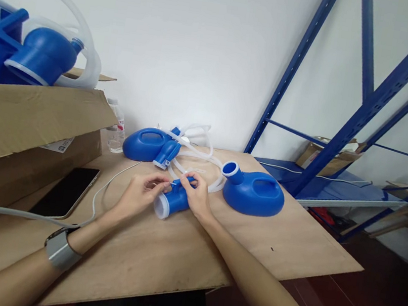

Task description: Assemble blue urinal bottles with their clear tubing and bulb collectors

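Observation:
A blue plastic urinal funnel [177,201] with a wide, whitish round mouth lies tilted on the wooden table, mouth towards the lower left. My right hand [196,197] is closed on its upper right side, thumb and fingers at the small blue handle part. My left hand [144,191] pinches at the funnel's top, near a thin pale bit that is too small to name. To the right stands a blue urinal bottle [254,196] with an open, white-rimmed neck. Behind my hands lies a coiled clear hose [203,159].
Another blue urinal bottle [144,145] with a second funnel [167,152] stands further back. At left are a phone [66,193], a water bottle [116,132], a white cable [95,203] and a cardboard box [37,113] full of blue parts. Blue shelving [345,128] rises at right.

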The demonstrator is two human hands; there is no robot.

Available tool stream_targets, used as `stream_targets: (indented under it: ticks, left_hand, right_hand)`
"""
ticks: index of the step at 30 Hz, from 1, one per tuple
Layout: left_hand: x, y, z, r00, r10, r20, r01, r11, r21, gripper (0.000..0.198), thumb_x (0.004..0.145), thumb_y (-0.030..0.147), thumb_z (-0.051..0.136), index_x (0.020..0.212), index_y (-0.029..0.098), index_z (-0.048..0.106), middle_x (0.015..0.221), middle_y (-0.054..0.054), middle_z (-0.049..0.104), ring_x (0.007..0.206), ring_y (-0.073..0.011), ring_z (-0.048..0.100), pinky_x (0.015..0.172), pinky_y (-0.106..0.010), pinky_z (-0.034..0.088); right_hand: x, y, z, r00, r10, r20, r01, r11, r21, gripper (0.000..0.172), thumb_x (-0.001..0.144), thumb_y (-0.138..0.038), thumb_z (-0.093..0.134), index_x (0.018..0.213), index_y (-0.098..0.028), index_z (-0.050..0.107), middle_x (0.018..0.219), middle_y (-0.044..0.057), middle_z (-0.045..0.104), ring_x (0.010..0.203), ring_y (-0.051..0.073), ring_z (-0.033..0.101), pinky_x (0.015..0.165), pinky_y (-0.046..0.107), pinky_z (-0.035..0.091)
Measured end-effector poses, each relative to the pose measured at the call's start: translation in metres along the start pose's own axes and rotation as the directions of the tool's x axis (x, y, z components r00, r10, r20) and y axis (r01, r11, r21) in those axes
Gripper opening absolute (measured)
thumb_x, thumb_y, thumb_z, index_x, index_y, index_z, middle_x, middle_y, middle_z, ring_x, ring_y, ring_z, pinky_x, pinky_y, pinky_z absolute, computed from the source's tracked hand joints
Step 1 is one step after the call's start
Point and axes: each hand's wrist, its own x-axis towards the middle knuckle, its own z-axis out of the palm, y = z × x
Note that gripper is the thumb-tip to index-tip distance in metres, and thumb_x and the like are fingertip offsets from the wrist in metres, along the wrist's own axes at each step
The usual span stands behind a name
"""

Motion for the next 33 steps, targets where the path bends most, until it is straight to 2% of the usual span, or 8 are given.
stream_targets:
  ticks: [3, 8, 11, 13, 19, 25, 31, 33]
  left_hand:
    - [0.002, 0.003, -0.004, 0.999, 0.008, 0.041, -0.008, 1.000, -0.004, 0.026, 0.080, 0.044, 0.073, 0.086, 0.018, 0.075, 0.084, -0.006, 0.078, 0.078, -0.0227, 0.074, 0.075, -0.032, 0.059]
    - [0.007, 0.010, -0.007, 0.999, -0.022, 0.045, 0.028, 0.990, -0.137, 0.030, 0.078, 0.046, 0.076, 0.086, 0.017, 0.073, 0.081, -0.007, 0.077, 0.075, -0.0212, 0.072, 0.073, -0.032, 0.058]
    - [0.009, 0.012, -0.008, 0.992, -0.050, 0.117, 0.059, 0.996, -0.073, 0.029, 0.077, 0.045, 0.076, 0.083, 0.017, 0.073, 0.082, -0.008, 0.077, 0.079, -0.0229, 0.072, 0.075, -0.033, 0.058]
    - [0.010, 0.014, -0.009, 0.990, -0.057, 0.126, 0.057, 0.998, 0.006, 0.027, 0.075, 0.044, 0.075, 0.079, 0.018, 0.074, 0.083, -0.008, 0.077, 0.079, -0.0237, 0.072, 0.074, -0.033, 0.058]
    - [0.006, 0.023, -0.004, 0.999, 0.021, 0.050, -0.029, 0.985, 0.172, 0.023, 0.078, 0.041, 0.069, 0.076, 0.019, 0.075, 0.078, -0.005, 0.076, 0.074, -0.0216, 0.070, 0.065, -0.028, 0.059]
    - [0.000, 0.012, -0.002, 0.991, 0.132, 0.000, -0.125, 0.943, 0.309, 0.021, 0.080, 0.037, 0.063, 0.080, 0.021, 0.077, 0.081, -0.004, 0.079, 0.073, -0.0213, 0.072, 0.070, -0.031, 0.060]
    - [0.000, 0.015, -0.006, 0.979, 0.174, -0.102, -0.139, 0.948, 0.285, 0.023, 0.083, 0.039, 0.064, 0.088, 0.021, 0.078, 0.090, -0.004, 0.080, 0.081, -0.0220, 0.073, 0.071, -0.029, 0.061]
    - [0.000, 0.017, -0.005, 0.980, 0.190, -0.060, -0.166, 0.945, 0.282, 0.021, 0.084, 0.038, 0.064, 0.086, 0.021, 0.078, 0.088, -0.004, 0.079, 0.081, -0.0216, 0.073, 0.072, -0.029, 0.062]
  right_hand:
    - [0.004, 0.002, 0.001, 0.999, 0.050, 0.014, -0.051, 0.997, 0.058, 0.034, 0.079, -0.053, 0.072, 0.083, -0.020, 0.065, 0.075, 0.001, 0.071, 0.070, 0.019, 0.069, 0.065, 0.027, 0.051]
    - [0.010, 0.010, 0.002, 0.996, 0.091, 0.006, -0.091, 0.987, 0.135, 0.037, 0.078, -0.056, 0.072, 0.085, -0.020, 0.067, 0.069, -0.001, 0.071, 0.063, 0.017, 0.065, 0.060, 0.026, 0.048]
    - [0.010, 0.011, 0.002, 0.996, 0.085, 0.025, -0.088, 0.986, 0.141, 0.037, 0.077, -0.056, 0.074, 0.084, -0.020, 0.067, 0.071, 0.000, 0.072, 0.064, 0.017, 0.066, 0.061, 0.026, 0.048]
    - [0.010, 0.011, 0.003, 0.996, 0.086, 0.028, -0.089, 0.986, 0.137, 0.037, 0.076, -0.055, 0.074, 0.084, -0.019, 0.067, 0.073, 0.001, 0.073, 0.066, 0.017, 0.067, 0.063, 0.026, 0.049]
    - [0.010, 0.011, 0.003, 0.995, 0.095, -0.002, -0.094, 0.985, 0.145, 0.038, 0.074, -0.055, 0.076, 0.082, -0.019, 0.066, 0.070, 0.001, 0.072, 0.066, 0.018, 0.068, 0.064, 0.027, 0.050]
    - [0.006, 0.009, 0.005, 0.996, 0.078, 0.034, -0.081, 0.991, 0.108, 0.036, 0.074, -0.053, 0.075, 0.080, -0.020, 0.065, 0.070, 0.000, 0.071, 0.063, 0.017, 0.066, 0.061, 0.026, 0.049]
    - [0.014, 0.013, 0.004, 0.996, 0.082, -0.045, -0.074, 0.986, 0.152, 0.039, 0.072, -0.057, 0.074, 0.080, -0.019, 0.066, 0.071, 0.001, 0.072, 0.063, 0.017, 0.066, 0.061, 0.027, 0.050]
    - [0.016, 0.016, 0.002, 0.997, 0.074, -0.030, -0.069, 0.987, 0.146, 0.039, 0.073, -0.056, 0.075, 0.081, -0.019, 0.067, 0.071, 0.001, 0.072, 0.063, 0.017, 0.066, 0.061, 0.026, 0.050]
